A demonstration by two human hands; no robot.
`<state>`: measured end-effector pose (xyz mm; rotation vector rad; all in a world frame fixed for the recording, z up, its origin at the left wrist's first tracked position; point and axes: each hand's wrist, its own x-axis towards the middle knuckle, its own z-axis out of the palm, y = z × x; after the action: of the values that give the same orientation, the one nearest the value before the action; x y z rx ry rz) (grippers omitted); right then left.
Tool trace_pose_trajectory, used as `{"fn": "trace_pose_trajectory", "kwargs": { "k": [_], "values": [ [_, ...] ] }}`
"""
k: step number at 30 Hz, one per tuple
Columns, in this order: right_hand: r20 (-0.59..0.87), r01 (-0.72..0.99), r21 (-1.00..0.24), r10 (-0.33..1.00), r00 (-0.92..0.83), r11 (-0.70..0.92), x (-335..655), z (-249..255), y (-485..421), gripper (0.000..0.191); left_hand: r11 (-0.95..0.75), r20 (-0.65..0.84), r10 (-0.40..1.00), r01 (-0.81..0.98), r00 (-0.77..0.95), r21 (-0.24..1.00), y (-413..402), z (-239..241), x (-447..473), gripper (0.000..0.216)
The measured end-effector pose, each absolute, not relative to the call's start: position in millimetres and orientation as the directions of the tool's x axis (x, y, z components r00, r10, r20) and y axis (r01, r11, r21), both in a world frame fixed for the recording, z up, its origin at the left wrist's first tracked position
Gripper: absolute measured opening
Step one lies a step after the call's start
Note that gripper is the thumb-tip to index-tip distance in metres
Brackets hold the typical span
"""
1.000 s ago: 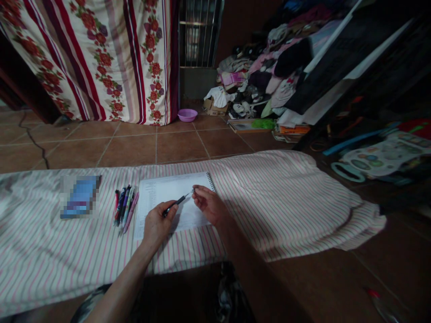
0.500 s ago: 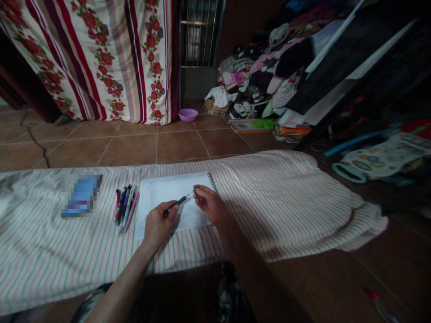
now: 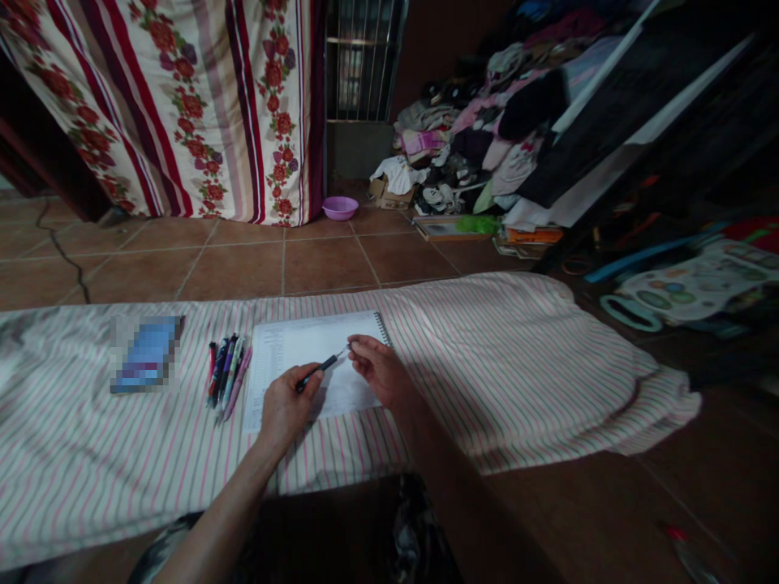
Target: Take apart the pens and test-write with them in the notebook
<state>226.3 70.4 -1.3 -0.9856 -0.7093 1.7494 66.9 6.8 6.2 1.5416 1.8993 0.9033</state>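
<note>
My left hand (image 3: 289,405) is closed around the dark barrel of a pen (image 3: 319,374), which slants up to the right. A thin, light piece sticks out of the pen's far end towards my right hand (image 3: 378,369). The fingertips of that hand are pinched together at the thin end; what sits between them is too small to make out. Beneath both hands lies a spiral notebook (image 3: 316,332) with a printed page, its coil at the upper right. Several pens (image 3: 229,373) lie side by side just left of the notebook.
A striped cloth (image 3: 487,365) covers the low surface. At its left lies a blurred blue rectangular object (image 3: 146,354). Beyond are a tiled floor (image 3: 243,259), a purple basin (image 3: 339,208), a flowered curtain (image 3: 213,105) and a heap of clothes (image 3: 475,138).
Almost nothing differs. My right hand's fingertips have shifted very slightly to the left at the pen's thin end; my left hand stays in place.
</note>
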Motion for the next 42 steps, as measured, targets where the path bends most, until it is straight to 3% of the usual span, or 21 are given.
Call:
{"fn": "trace_pose_trajectory", "kwargs": {
  "k": [13, 42],
  "values": [
    [-0.246, -0.348, -0.892, 0.955, -0.163, -0.289, 224.6, -1.2, 68.2, 0.019, 0.129, 0.013, 0.979, 0.661, -0.205, 0.739, 6.9, 6.6, 66.0, 0.031],
    [-0.339, -0.500, -0.777, 0.923, -0.179, -0.382, 225.0, -0.6, 71.7, 0.019, 0.146, 0.002, 0.978, 0.687, -0.210, 0.712, 6.5, 7.3, 67.2, 0.028]
  ]
}}
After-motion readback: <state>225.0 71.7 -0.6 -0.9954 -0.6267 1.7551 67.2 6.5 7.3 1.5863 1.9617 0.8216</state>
